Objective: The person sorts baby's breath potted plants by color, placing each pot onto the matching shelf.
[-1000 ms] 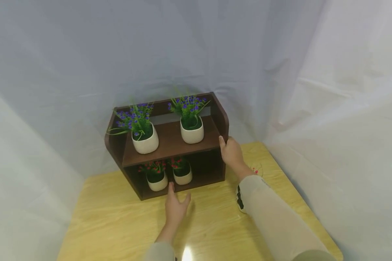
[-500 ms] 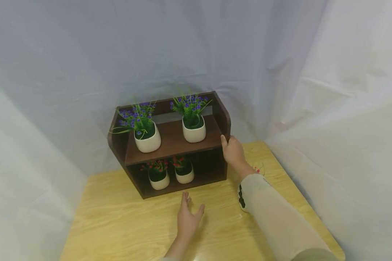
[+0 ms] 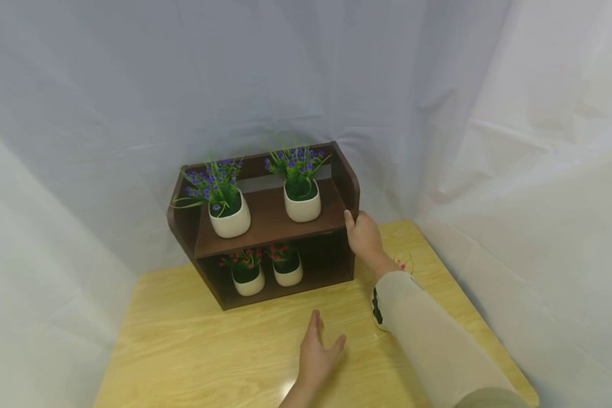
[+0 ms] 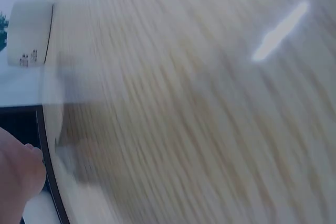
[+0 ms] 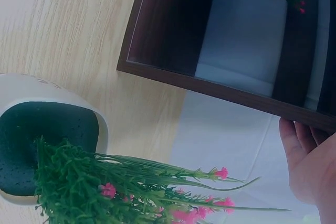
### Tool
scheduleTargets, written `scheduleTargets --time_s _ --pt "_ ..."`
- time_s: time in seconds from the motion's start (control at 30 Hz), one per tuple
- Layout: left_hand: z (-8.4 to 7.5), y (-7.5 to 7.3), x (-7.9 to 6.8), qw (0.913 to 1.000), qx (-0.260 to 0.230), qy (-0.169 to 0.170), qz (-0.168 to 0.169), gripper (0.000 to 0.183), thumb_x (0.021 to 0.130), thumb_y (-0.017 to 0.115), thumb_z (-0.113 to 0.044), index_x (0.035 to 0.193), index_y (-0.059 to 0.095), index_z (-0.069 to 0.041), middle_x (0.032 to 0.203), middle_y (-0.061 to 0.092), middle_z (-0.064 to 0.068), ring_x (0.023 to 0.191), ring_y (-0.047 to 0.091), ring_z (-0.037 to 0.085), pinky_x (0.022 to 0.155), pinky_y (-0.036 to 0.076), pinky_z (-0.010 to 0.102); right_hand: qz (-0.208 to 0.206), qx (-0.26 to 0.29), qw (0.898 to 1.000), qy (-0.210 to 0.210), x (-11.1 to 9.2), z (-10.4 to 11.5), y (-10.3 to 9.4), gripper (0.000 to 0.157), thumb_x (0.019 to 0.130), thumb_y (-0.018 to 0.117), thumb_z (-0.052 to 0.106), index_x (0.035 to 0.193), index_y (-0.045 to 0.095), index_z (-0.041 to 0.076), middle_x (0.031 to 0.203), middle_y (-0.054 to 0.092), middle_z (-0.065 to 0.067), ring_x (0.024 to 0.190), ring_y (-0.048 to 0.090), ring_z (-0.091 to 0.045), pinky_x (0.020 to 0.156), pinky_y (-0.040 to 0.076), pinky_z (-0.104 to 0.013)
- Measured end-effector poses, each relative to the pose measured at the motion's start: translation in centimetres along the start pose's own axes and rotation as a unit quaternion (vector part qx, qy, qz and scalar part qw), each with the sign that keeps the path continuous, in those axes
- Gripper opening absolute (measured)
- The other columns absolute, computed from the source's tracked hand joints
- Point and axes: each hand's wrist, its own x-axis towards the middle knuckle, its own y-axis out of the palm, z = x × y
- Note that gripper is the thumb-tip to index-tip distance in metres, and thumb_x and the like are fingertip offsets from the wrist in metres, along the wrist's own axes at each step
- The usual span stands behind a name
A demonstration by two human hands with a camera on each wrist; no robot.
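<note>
A dark brown two-tier shelf (image 3: 267, 212) stands on the table. My right hand (image 3: 365, 241) grips its right side panel near the upper board, thumb toward the front; the right wrist view shows the fingers (image 5: 294, 140) at the panel's outer face. Two white pots with purple flowers, a left one (image 3: 230, 220) and a right one (image 3: 303, 207), sit on the upper board. Below, a left pot (image 3: 249, 284) and a right pot (image 3: 288, 275) hold red flowers. My left hand (image 3: 317, 357) is over the table before the shelf, fingers extended, holding nothing.
A white pot with pink flowers (image 5: 105, 182) stands on the table right of the shelf; the right sleeve mostly hides it in the head view. Pale sheeting (image 3: 306, 68) hangs behind and on both sides of the wooden table (image 3: 194, 351).
My left hand has drawn away from the lower pots, moving right and toward me. The right hand keeps its grip on the shelf. The pots stay in their places on the shelf.
</note>
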Motion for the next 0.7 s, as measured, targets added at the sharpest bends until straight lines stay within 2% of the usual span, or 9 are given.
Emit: scheduleTargets --time_s 0.2,0.33,0.47,0.7 --pt "-1.0 1.1 -0.2 0.9999 0.012 0.007 0.006 0.098 0.095 0.084 -0.034 0.165 0.03 0.009 0.168 0.043 0.03 0.151 0.052 0.048 0.125 0.041 0.063 -0.001 0.005 1.0 -0.006 -0.2 0.5 0.0 0.057 0.117 0.041 0.047 0.111 0.066 -0.004 0.107 0.074 -0.028 0.106 0.073 -0.048 0.092 0.058 -0.061" --pt "-1.6 1.1 -0.2 0.9993 0.024 0.027 -0.007 0.093 0.095 0.084 -0.032 0.163 0.034 0.008 0.162 0.05 0.03 0.144 0.057 0.048 0.119 0.049 0.064 -0.002 0.009 1.0 -0.006 -0.3 0.5 0.0 0.056 0.117 0.041 0.046 0.113 0.066 -0.004 0.107 0.074 -0.027 0.106 0.074 -0.047 0.092 0.058 -0.061" --pt "-1.9 0.5 0.2 0.9985 0.023 0.038 -0.032 0.087 0.095 0.084 -0.031 0.16 0.038 0.004 0.156 0.053 0.026 0.137 0.06 0.044 0.113 0.055 0.061 -0.004 0.01 1.0 -0.004 -0.2 0.3 0.0 0.056 0.117 0.041 0.046 0.112 0.065 -0.004 0.108 0.074 -0.028 0.106 0.073 -0.047 0.092 0.058 -0.062" --pt "-2.5 -1.8 1.6 0.9969 -0.012 0.033 -0.071 0.082 0.095 0.086 -0.027 0.155 0.04 0.003 0.15 0.052 0.022 0.127 0.057 0.036 0.11 0.056 0.056 -0.012 0.015 1.0 -0.001 0.0 -0.1 0.1 0.058 0.116 0.042 0.049 0.106 0.066 -0.002 0.108 0.075 -0.028 0.106 0.073 -0.048 0.091 0.057 -0.062"
